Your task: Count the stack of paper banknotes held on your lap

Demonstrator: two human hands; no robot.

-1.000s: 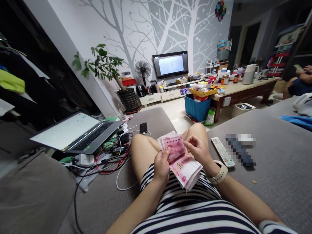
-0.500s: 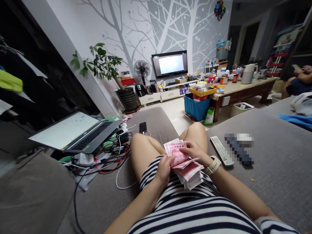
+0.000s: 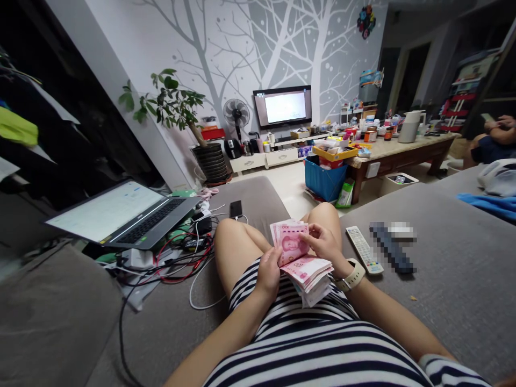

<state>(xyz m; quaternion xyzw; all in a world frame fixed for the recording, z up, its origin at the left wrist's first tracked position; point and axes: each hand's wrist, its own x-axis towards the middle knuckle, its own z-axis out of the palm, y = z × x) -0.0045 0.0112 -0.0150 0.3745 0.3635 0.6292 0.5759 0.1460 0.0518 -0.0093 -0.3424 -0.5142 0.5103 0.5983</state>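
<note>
A stack of pink banknotes [image 3: 308,271] is bent over in front of my lap, its lower part fanned toward my body with some paler notes underneath. My left hand [image 3: 269,271] is closed on the stack at its left side, by the fold. With thumb and fingers, my right hand [image 3: 320,243] pinches the upper right edge of the raised notes, where a portrait faces me. A pale watch [image 3: 352,276] is on my right wrist. The fingers behind the notes are hidden.
To the left, an open laptop [image 3: 133,220] sits beside tangled cables [image 3: 189,252]. A phone [image 3: 236,209] lies ahead on the grey sofa. A white remote [image 3: 364,251] and a blurred dark object [image 3: 393,248] lie at right. Beyond stands a cluttered table [image 3: 427,144]; a person [image 3: 495,137] sits far right.
The raised note now stands flatter, with its portrait fully showing. The lower notes have settled closer together. My right hand has shifted slightly and its fingers are more bent.
</note>
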